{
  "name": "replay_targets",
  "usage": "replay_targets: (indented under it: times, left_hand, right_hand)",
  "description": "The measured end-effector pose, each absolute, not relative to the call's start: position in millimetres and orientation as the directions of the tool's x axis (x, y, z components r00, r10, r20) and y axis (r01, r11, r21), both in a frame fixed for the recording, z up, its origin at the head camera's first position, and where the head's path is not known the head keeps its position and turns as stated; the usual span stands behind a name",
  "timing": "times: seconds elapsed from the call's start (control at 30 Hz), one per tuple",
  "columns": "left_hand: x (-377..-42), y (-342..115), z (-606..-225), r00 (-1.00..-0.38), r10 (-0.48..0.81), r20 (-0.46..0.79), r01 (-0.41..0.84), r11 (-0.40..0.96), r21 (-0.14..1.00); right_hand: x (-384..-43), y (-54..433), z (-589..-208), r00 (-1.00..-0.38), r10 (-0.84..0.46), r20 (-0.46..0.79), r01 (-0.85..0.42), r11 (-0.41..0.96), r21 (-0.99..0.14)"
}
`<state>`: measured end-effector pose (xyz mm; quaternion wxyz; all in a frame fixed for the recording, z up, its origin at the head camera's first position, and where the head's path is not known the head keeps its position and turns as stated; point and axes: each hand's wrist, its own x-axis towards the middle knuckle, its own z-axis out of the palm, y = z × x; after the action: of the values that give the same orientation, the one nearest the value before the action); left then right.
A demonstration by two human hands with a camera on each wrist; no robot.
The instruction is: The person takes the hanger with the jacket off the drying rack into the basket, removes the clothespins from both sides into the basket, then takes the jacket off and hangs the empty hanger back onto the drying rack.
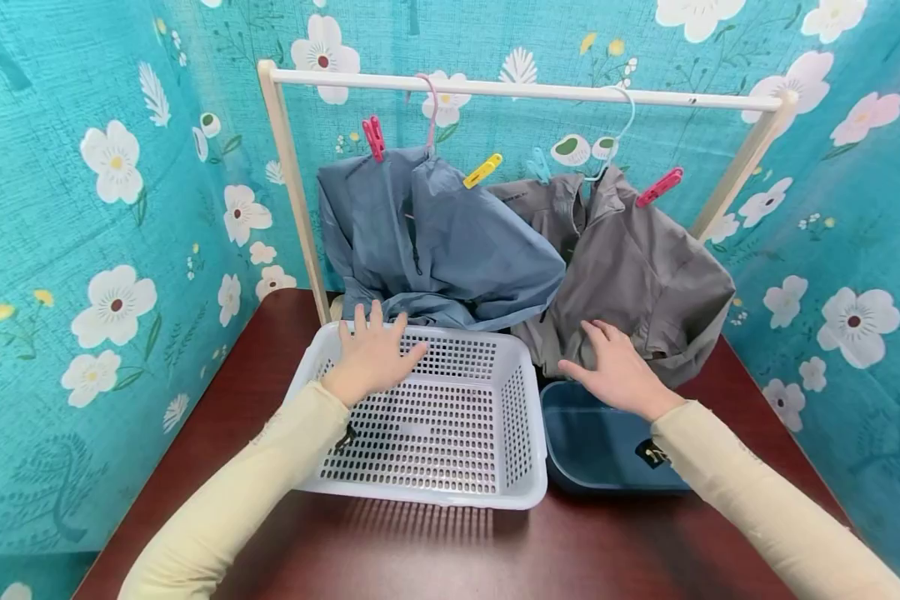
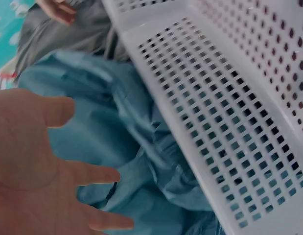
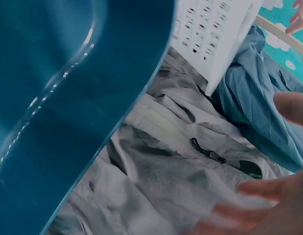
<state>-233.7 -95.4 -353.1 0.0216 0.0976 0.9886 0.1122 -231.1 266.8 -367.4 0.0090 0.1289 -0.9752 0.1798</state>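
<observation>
My left hand (image 1: 375, 357) is spread over the far left part of a white perforated basket (image 1: 537, 492), fingers straight and holding nothing. Beyond it a blue jacket (image 1: 480, 242) hangs from a pink hanger (image 1: 432, 108), with a red clothespin (image 1: 373, 138) and a yellow clothespin (image 1: 483, 171) on it. My right hand (image 1: 621, 373) hovers with extended fingers above the dark blue basin (image 1: 592, 442), in front of a grey jacket (image 1: 645, 267). That jacket hangs from a light blue hanger (image 1: 621, 133), with a light blue clothespin (image 1: 540, 165) and a red clothespin (image 1: 659, 187).
A wooden rack with a white crossbar (image 1: 495, 87) stands at the back of the dark red table (image 1: 420, 558). Teal flowered cloth (image 1: 37, 250) encloses the left, back and right sides. Basket and basin stand side by side, before the jackets.
</observation>
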Motion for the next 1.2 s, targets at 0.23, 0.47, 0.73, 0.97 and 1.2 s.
replay_targets:
  times: [0.23,0.47,0.73,0.97,1.2]
  left_hand:
    - [-247.6,-127.3,-319.4,-0.984,0.171,0.048,0.177,0.933,0.314]
    - [-272.9,-168.6,-296.5,-0.991,0.111,0.069,0.13,0.89,0.438]
    - [-295.9,-207.7,-303.5,-0.994,-0.054,0.091,0.002,0.848,0.531]
    - [-310.7,-225.9,-319.5,-0.965,-0.221,0.141,-0.082,0.764,0.64]
    - [-327.8,-229.3,-333.3,-0.984,-0.169,0.047,-0.061,0.579,0.813]
  right_hand:
    - [-235.6,267.7,-358.8,-0.94,-0.3,0.16,-0.335,0.736,-0.589]
    - [-248.1,267.3,-341.8,-0.962,-0.242,0.126,-0.263,0.698,-0.666]
    - [-265.5,261.8,-322.6,-0.965,-0.235,0.112,-0.227,0.548,-0.805]
    - [-277.9,254.1,-308.6,-0.966,-0.237,0.103,-0.201,0.441,-0.875]
    - [-288.3,248.6,-300.7,-0.961,-0.255,0.105,-0.187,0.324,-0.927]
